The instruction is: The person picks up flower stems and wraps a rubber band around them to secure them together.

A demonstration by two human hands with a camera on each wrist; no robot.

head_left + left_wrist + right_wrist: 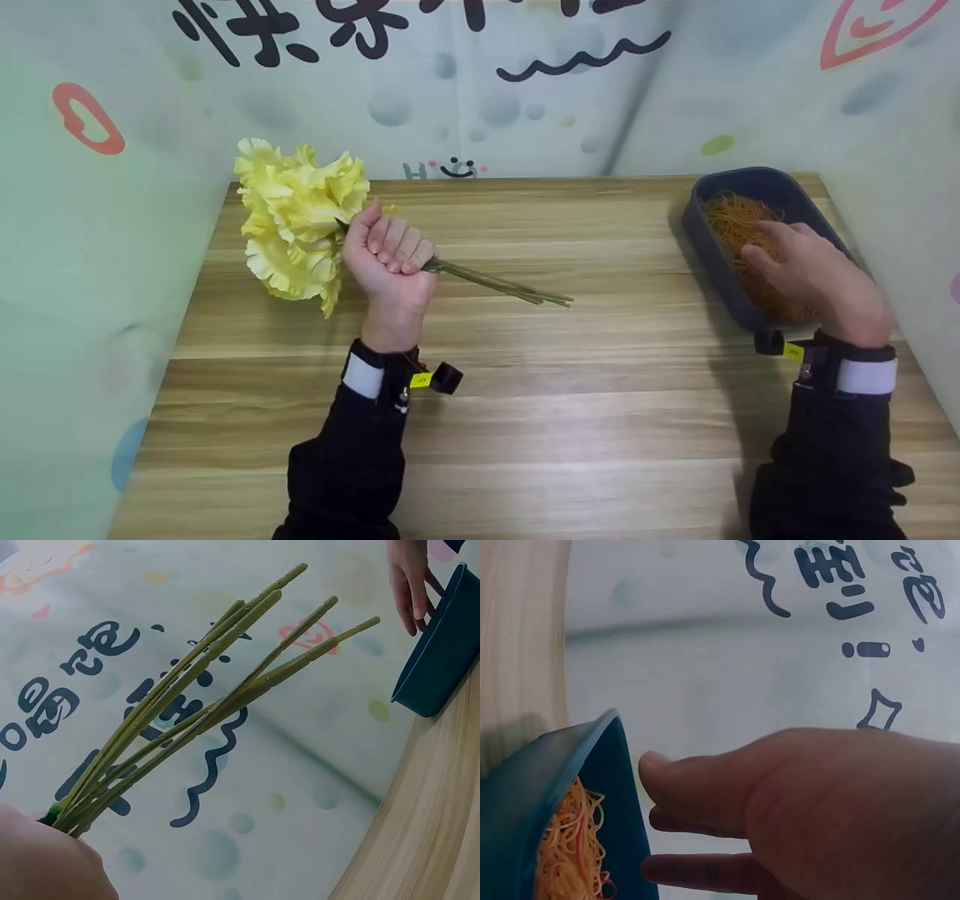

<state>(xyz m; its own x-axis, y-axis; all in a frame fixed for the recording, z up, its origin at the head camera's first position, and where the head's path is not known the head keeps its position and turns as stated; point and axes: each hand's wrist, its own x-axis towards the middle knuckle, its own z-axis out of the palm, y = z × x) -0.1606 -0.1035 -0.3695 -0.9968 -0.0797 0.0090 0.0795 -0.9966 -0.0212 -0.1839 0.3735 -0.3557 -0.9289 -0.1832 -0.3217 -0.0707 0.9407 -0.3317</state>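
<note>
Black sleeves [349, 465]: two of 'em, coming in off the bottom edge over a wood-grain bench [570, 442].
Wrist gear: each cuff has a little black camera block [448, 378] with a yellow tag [421, 380], plus a white patch [364, 375] on the strap.
Left hand [394, 255]: grip's clamped round a bunch of green stems [502, 286], fingers curled right over them.
Stem ends: sticking out on the pinky side, pointing off to the right, fanned a bit in the left wrist view.
Right hand [821, 285]: over a dark blue tub [765, 184], grip apart, thumb and fingers spaced. Can't tell if a fingertip is brushing what's inside.
Tub spot: far right corner of the bench, rounded corners, pretty deep.
Tub contents: tangle of thin orange-tan bands [727, 214], red bits mixed in.
Yellow flowers [300, 214]: big ruffly heads on the thumb side, far left of the bench. Can't tell if they touch it.
Backdrop [315, 105]: pale, with black lettering, a squiggle and bubbly dots.
</note>
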